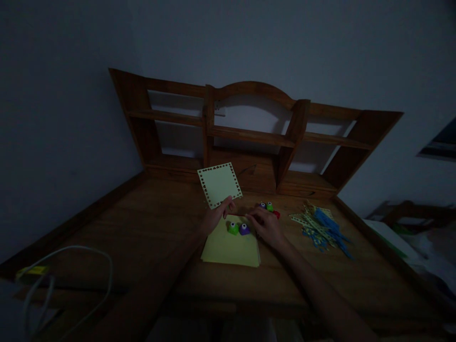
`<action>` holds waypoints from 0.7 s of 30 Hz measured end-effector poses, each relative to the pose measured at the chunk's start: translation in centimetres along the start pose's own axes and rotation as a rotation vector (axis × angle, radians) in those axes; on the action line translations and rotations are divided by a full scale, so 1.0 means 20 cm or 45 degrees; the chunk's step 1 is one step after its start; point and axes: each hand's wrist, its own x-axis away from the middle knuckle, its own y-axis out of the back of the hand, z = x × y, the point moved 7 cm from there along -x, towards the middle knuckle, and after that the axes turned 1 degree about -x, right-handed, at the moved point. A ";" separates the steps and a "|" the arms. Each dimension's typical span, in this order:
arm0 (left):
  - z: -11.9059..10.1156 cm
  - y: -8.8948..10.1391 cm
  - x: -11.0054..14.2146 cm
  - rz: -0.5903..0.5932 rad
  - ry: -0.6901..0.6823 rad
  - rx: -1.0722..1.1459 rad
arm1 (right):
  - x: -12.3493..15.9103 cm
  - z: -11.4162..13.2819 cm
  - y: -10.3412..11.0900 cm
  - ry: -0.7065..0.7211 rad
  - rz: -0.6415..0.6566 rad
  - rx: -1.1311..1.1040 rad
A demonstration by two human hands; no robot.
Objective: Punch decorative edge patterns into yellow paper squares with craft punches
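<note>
My left hand is closed at the upper left corner of a stack of yellow paper, its thumb near a pale card with punched shapes along its edges. At the stack's upper right, my right hand has its fingers pinched together. Between both sets of fingertips runs a thin dark red line; whether it is a held strip or an edge, I cannot tell. On the paper sit a green punch and a purple punch, each with an eye-like top.
More small punches, a green one and a red one, lie behind my right hand. Punched strips and blue scraps are heaped to the right. A wooden shelf backs the desk. A white cable loops at left.
</note>
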 end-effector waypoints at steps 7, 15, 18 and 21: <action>0.01 0.03 -0.01 -0.063 -0.020 0.009 | 0.00 -0.07 0.05 -0.081 -0.161 -0.059; 0.00 0.06 -0.02 -0.122 -0.074 0.089 | 0.01 -0.13 0.16 -0.069 -0.379 0.181; 0.02 0.09 -0.04 -0.149 -0.069 0.141 | 0.02 -0.17 0.20 -0.073 -0.468 0.193; 0.00 0.10 -0.05 -0.116 -0.061 0.164 | 0.02 -0.19 0.24 -0.083 -0.518 0.180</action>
